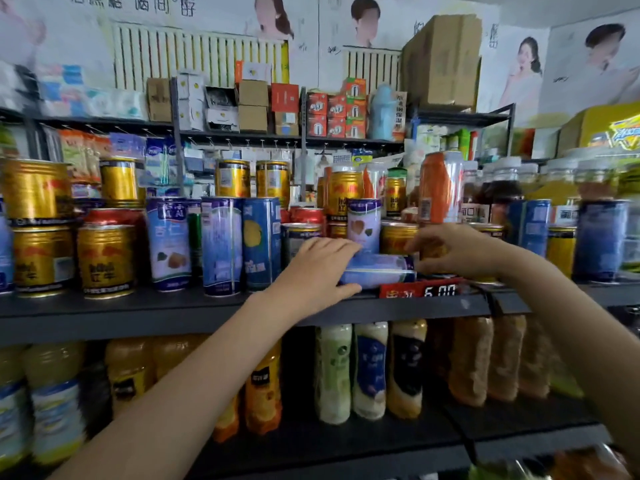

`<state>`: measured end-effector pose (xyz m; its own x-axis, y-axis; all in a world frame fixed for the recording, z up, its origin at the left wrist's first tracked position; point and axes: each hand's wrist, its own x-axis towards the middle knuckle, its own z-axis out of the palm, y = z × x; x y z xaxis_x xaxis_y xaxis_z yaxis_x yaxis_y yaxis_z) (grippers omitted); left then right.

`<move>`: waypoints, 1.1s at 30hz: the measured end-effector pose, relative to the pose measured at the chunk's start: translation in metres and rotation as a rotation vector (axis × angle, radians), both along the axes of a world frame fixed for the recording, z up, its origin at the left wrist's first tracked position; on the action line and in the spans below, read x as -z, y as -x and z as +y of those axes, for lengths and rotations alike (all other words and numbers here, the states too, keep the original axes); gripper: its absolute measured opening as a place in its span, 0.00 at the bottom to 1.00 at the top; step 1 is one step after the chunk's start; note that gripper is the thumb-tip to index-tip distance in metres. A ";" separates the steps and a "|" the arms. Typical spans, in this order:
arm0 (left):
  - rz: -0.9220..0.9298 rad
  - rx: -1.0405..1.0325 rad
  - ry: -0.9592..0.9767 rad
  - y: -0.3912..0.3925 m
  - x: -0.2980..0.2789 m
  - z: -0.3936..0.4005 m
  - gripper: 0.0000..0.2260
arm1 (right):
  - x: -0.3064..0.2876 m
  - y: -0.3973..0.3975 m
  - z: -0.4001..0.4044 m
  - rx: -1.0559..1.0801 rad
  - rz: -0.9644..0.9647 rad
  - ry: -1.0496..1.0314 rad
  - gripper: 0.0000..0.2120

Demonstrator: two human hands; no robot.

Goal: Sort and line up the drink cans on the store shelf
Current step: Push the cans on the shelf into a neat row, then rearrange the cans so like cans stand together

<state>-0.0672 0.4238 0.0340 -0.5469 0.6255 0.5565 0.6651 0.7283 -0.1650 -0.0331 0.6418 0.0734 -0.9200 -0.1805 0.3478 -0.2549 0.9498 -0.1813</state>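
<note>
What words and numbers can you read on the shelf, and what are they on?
"6.00": on the red price tag at the front edge of the shelf; the characters left of the number are too blurred to read.
Gold cans: large dark characters, too blurred to read.
Tall blue cans: print too blurred.
Lying blue can that both hands touch: no legible print.
Wall posters: handwriting-like characters, unreadable.

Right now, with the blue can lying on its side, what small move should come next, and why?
Probably stand the lying blue can upright. It lies across the shelf edge above the red price tag, while the tall blue cans beside it stand. The left hand already holds one end and the right hand is at the other.
</note>
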 end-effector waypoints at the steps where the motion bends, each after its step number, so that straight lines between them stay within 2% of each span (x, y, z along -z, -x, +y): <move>1: -0.032 -0.006 0.035 0.000 -0.002 0.005 0.26 | 0.003 0.001 0.002 -0.037 -0.022 0.028 0.14; 6: -0.181 -0.031 0.111 0.005 -0.008 0.017 0.30 | 0.017 0.008 0.004 -0.082 -0.025 0.088 0.25; 10: -0.121 -0.065 0.148 0.009 -0.005 0.020 0.33 | 0.024 0.010 0.005 -0.170 0.066 0.272 0.27; 13: -0.067 -0.051 0.094 0.010 -0.004 0.020 0.30 | 0.017 0.007 0.003 -0.278 -0.003 0.434 0.27; 17: -0.097 -0.069 0.155 0.014 -0.007 0.023 0.31 | 0.010 0.008 0.004 -0.297 -0.133 0.359 0.33; 20: -0.129 -0.067 0.147 0.016 -0.007 0.026 0.30 | 0.021 0.009 0.008 -0.229 -0.116 0.185 0.34; 22: -0.123 -0.064 0.134 0.016 -0.006 0.026 0.30 | 0.030 0.009 0.008 -0.205 -0.036 0.130 0.33; 27: -0.123 -0.034 0.114 0.016 -0.007 0.022 0.30 | 0.030 0.007 0.014 -0.172 0.137 0.257 0.20; 33: -0.070 -0.010 0.067 0.016 -0.002 0.021 0.30 | 0.030 0.005 0.026 -0.203 0.057 0.383 0.14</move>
